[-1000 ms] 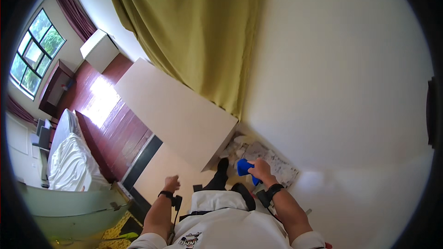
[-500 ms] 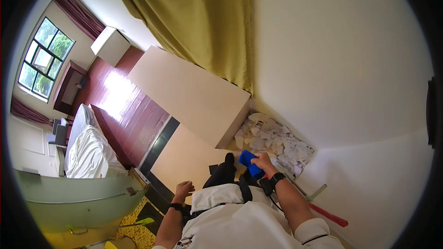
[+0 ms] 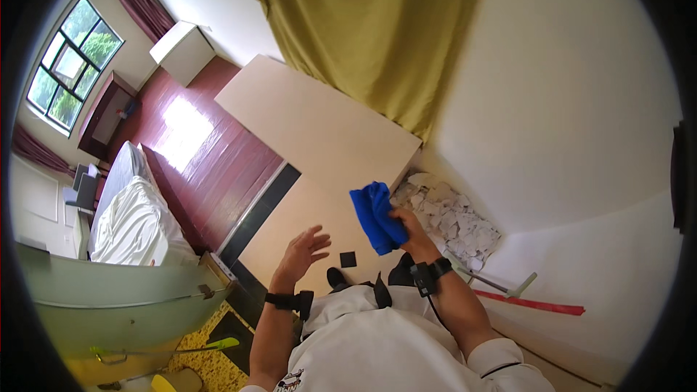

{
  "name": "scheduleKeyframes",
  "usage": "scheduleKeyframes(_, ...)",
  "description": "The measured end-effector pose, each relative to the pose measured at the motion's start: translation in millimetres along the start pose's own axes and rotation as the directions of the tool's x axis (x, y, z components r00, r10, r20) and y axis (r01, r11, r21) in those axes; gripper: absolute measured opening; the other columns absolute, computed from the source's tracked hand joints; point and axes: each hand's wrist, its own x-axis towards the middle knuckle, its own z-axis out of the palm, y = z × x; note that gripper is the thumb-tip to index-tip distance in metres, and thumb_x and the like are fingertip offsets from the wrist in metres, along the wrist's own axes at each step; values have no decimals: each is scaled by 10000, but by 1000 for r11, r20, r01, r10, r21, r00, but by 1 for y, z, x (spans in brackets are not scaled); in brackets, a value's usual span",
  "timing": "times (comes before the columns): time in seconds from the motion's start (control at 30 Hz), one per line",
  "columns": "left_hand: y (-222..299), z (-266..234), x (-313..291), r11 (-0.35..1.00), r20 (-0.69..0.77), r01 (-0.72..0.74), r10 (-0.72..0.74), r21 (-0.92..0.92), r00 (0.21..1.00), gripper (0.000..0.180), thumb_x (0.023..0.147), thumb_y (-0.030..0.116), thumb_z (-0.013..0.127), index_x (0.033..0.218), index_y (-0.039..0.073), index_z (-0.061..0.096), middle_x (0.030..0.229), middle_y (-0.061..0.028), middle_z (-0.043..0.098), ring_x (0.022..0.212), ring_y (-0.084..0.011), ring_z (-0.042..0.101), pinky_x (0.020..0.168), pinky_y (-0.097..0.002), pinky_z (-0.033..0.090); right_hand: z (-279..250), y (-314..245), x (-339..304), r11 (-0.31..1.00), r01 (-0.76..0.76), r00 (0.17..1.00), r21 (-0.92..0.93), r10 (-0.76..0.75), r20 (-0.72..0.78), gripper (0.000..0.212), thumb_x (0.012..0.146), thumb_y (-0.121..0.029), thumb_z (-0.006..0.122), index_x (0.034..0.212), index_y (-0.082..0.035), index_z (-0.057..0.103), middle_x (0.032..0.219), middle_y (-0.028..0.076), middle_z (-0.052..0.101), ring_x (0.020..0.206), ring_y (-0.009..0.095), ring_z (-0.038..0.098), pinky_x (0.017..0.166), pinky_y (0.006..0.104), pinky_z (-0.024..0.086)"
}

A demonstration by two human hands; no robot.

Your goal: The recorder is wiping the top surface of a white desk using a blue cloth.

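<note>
One folded royal-blue fabric cloth (image 3: pixel 377 219), raised over smooth pale-beige flooring (image 3: pixel 279 236), right edge pinched in the bare right hand's (image 3: pixel 414 238) fingers. One bare left hand (image 3: pixel 298 255), empty, fingers loosely spread. Step, apparently: one-handed holding; two-handed gripping would call for bringing the left across.

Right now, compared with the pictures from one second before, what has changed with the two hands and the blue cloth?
The right-hand grip has brought the blue cloth forward, higher in the picture, and more of it shows. The left-hand grip has also moved forward and opened from its curl. The view shifted too. Nothing was let go; the scrap pile remains beside the wall.
</note>
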Motion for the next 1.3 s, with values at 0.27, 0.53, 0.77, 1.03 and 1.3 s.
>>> scheduleKeyframes(0.27, 13, -64, -57, 953, 172, -51, 106, -299, 979, 728, 968, 583, 616, 1506, 121, 450, 1402, -84, 594, 1266, -248, 581, 1086, -493, 448, 140, 128, 31, 938, -216, 961, -273, 254, 113, 371, 859, -176, 598, 1156, 30, 682, 1005, 132, 725, 825, 201, 707, 763, 334, 599)
scheduleKeyframes(0.53, 4, -102, -69, 975, -195, -108, 69, -195, 978, 789, 888, 320, 800, 1488, -19, 417, 1295, -142, 603, 1203, -257, 608, 986, -432, 541, 154, 178, 52, 672, -185, 975, -717, 215, -50, 291, 833, -209, 649, 1013, 6, 725, 883, 80, 717, 733, 158, 662, 692, 285, 551)
scheduleKeyframes(0.77, 20, -120, -53, 974, -388, -149, 73, -169, 919, 474, 937, 99, 726, 1362, -19, 550, 1163, -110, 674, 1008, -216, 696, 869, -374, 605, 175, 173, 90, 587, -53, 973, -808, 214, 91, 395, 838, -274, 723, 1090, 31, 713, 929, 94, 724, 818, 161, 674, 753, 302, 556)
scheduleKeyframes(1.03, 59, -116, -25, 967, -472, -225, 142, -124, 870, 432, 928, 1, 707, 1345, 9, 594, 1168, -103, 684, 1004, -187, 693, 836, -305, 602, 207, 136, 146, 553, 217, 904, -805, 198, 380, 675, 837, -473, 790, 1314, -31, 609, 1150, 141, 700, 1052, 226, 670, 944, 365, 532)
scheduleKeyframes(1.3, 106, -101, 21, 943, -432, -297, 207, -152, 878, 378, 970, 78, 698, 1332, 16, 607, 1130, -65, 704, 990, -154, 693, 844, -295, 590, 196, 101, 192, 580, 273, 866, -768, 201, 459, 567, 929, -426, 733, 1322, -37, 607, 1144, 137, 699, 1027, 216, 668, 921, 354, 537)
